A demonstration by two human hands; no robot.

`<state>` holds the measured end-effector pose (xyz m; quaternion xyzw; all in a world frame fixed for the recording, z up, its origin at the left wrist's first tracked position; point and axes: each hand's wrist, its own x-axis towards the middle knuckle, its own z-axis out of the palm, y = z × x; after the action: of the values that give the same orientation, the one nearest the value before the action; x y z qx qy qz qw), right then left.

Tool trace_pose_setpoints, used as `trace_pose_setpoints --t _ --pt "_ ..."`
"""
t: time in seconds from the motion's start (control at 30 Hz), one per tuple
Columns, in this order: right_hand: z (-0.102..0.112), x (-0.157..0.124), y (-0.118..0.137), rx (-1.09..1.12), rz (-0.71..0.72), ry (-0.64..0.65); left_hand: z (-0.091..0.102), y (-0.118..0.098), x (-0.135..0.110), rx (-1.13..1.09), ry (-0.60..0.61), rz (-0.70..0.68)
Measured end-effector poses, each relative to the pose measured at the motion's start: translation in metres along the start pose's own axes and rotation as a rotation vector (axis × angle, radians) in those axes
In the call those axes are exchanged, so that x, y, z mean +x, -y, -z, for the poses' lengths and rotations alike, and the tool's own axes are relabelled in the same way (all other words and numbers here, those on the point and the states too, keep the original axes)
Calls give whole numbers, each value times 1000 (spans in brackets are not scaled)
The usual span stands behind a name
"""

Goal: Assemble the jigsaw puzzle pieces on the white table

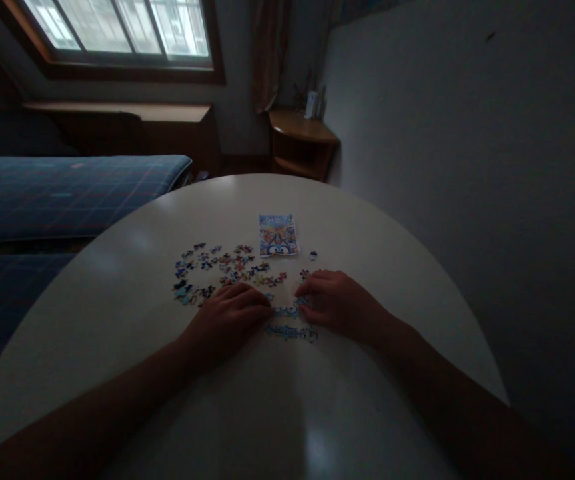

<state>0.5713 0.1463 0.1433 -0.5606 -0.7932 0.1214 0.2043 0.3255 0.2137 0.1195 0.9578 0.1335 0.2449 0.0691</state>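
Observation:
A short joined row of light-blue jigsaw pieces (285, 311) lies on the table between my two hands. My left hand (237, 308) rests palm down at its left end, fingers lying on the tabletop and fingertips touching the row's edge. From the other side, my right hand (336, 301) has thumb and fingers closed around a small blue jigsaw piece (301, 301) at the right end of the row. Nearer me is a second joined strip of blue and white pieces (291, 332). The underside of both hands is hidden.
Many loose jigsaw pieces (237, 267) are scattered beyond my left hand. A single piece (313, 255) lies apart, beyond my right hand. The picture packet (278, 235) is farther back on the round white table (207, 207). A wall (447, 167) rises on the right.

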Motion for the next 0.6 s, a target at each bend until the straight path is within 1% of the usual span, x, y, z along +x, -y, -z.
trace_pose_setpoints --t 0.2,0.3,0.6 --pt "-3 0 0 64 -16 -1 -1 0 0 -1 -1 9" --pt "-5 -1 -3 103 2 -1 -2 0 -1 2 16 17" --pt "-2 -1 -2 135 17 9 0 0 1 -6 -2 7"
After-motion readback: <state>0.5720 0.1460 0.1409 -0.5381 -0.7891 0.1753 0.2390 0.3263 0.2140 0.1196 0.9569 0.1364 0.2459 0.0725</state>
